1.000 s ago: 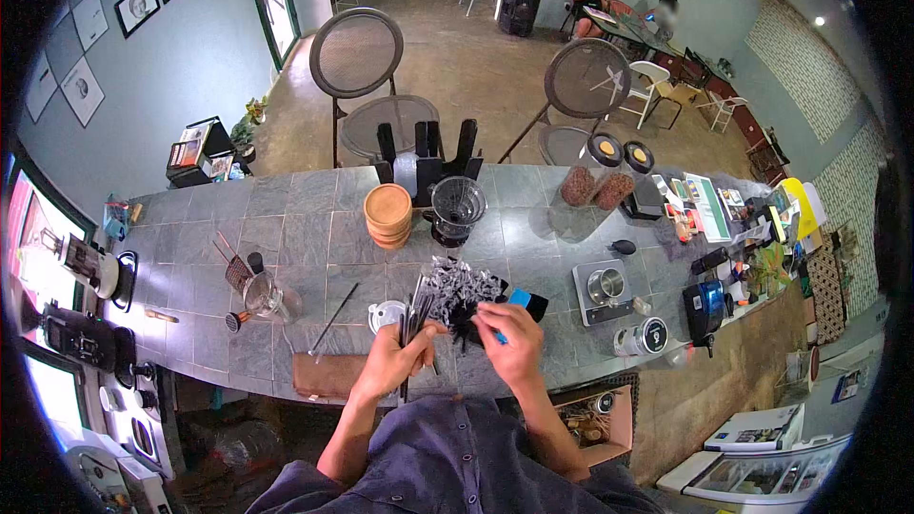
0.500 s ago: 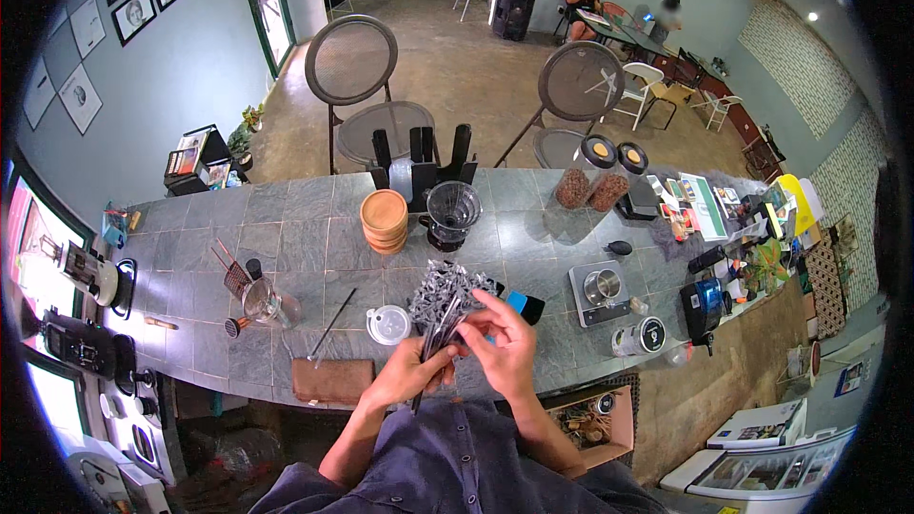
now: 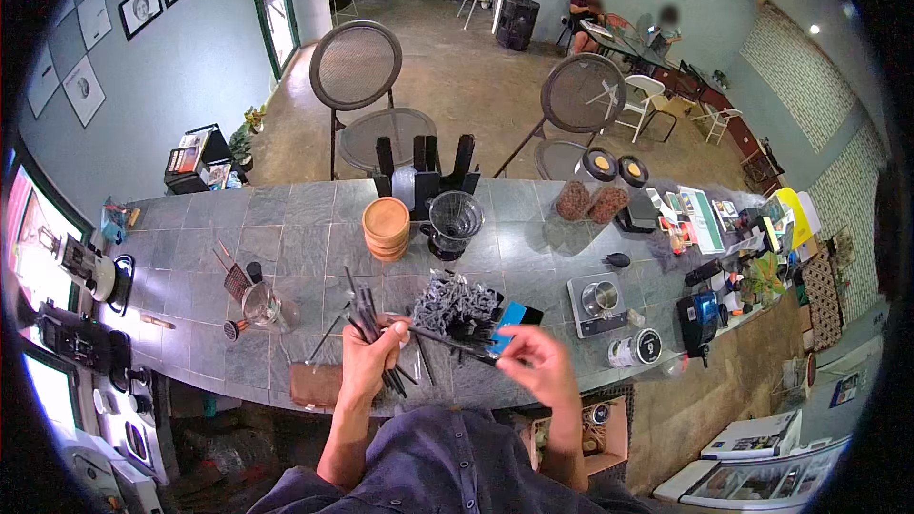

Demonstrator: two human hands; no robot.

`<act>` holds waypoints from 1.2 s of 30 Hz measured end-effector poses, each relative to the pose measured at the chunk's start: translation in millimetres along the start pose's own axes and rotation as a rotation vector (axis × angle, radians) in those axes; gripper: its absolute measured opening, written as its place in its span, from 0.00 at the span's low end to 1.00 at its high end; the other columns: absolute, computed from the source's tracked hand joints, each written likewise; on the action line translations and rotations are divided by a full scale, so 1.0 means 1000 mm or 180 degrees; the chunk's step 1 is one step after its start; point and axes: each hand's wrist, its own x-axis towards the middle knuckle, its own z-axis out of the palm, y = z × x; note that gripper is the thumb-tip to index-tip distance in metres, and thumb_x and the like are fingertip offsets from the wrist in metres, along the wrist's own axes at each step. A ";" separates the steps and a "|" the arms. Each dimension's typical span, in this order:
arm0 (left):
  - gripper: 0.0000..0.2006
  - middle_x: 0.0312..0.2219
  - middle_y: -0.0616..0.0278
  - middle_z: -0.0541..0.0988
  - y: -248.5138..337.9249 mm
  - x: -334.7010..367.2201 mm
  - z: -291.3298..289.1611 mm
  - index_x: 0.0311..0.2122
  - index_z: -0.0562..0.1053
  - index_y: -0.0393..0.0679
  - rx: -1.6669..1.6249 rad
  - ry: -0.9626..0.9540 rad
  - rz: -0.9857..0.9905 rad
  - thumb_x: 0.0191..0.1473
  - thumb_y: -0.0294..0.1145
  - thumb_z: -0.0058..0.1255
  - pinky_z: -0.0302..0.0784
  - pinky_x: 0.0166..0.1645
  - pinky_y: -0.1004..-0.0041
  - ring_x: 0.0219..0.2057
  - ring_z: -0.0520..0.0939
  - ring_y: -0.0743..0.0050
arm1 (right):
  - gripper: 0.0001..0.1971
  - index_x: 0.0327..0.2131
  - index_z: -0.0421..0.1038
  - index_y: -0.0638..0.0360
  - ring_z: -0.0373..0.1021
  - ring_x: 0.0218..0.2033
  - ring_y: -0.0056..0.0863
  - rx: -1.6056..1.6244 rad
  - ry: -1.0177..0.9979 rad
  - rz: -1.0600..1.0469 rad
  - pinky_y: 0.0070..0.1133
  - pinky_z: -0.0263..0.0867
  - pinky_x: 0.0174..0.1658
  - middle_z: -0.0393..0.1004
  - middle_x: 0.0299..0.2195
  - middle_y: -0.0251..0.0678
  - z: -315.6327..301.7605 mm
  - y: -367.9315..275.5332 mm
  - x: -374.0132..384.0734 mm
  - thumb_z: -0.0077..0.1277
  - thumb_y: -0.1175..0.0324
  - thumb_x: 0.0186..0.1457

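Fingers of my left hand (image 3: 367, 362) are curled tight around a bundle of thin black sticks (image 3: 373, 324), which fan out above and below the fist; they look like straws or stirrers, though I cannot tell which. Fingers of my right hand (image 3: 538, 366) are pinched on the near end of a single black stick (image 3: 447, 341) that runs level across to the left hand, just above the near edge of the grey tiled surface (image 3: 305, 238).

Just beyond the hands I see a crinkled clear wrapper (image 3: 455, 303) lying on the surface, with a small blue card-like piece (image 3: 509, 316) touching its right side. Left of the left hand a brown leather pouch (image 3: 316, 385) lies at the near edge, and past it stands a glass pitcher (image 3: 259, 305) with a small strainer (image 3: 234, 278) beside it.

To the right I see a steel cup on a flat scale (image 3: 598, 303), then two round tins (image 3: 636, 350) near the edge.

Farther back, mid-surface, a stack of brown wooden saucers (image 3: 386, 227) stands just beside a glass dripper (image 3: 453, 221) on its dark base. Two dark-lidded jars of brown beans (image 3: 592, 192) stand near the far edge on the right. Behind the surface are two round-backed mesh chairs (image 3: 357, 71), well apart.
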 end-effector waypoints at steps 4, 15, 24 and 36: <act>0.07 0.20 0.72 0.77 -0.006 -0.001 0.014 0.39 0.83 0.33 -0.0635 0.0114 -0.0031 0.62 0.27 0.64 0.59 0.21 0.80 0.17 0.68 0.89 | 0.30 0.60 0.74 0.61 0.80 0.41 0.24 -0.0977 -0.1057 0.0034 0.26 0.74 0.53 0.83 0.39 0.35 0.031 -0.004 -0.005 0.70 0.74 0.53; 0.09 0.28 0.76 0.81 -0.011 -0.015 0.041 0.41 0.84 0.35 0.1106 -0.1280 0.0307 0.58 0.28 0.70 0.74 0.34 0.79 0.31 0.74 0.91 | 0.18 0.53 0.80 0.64 0.79 0.39 0.21 -0.0213 0.0072 -0.0657 0.21 0.75 0.45 0.84 0.39 0.36 0.046 -0.021 0.014 0.67 0.76 0.58; 0.10 0.28 0.72 0.83 -0.021 -0.014 0.041 0.41 0.84 0.35 0.1065 -0.1234 0.0334 0.56 0.27 0.71 0.75 0.35 0.77 0.32 0.76 0.90 | 0.18 0.50 0.80 0.68 0.80 0.40 0.21 0.0051 0.0056 -0.0196 0.21 0.76 0.46 0.84 0.38 0.38 0.042 -0.023 0.013 0.67 0.80 0.55; 0.09 0.21 0.73 0.77 -0.004 -0.019 0.044 0.37 0.82 0.33 0.1438 -0.1242 0.0323 0.57 0.29 0.69 0.66 0.25 0.75 0.25 0.69 0.92 | 0.15 0.48 0.80 0.70 0.81 0.43 0.26 0.0452 0.0725 -0.0421 0.22 0.79 0.48 0.84 0.42 0.43 0.031 -0.028 0.014 0.64 0.84 0.57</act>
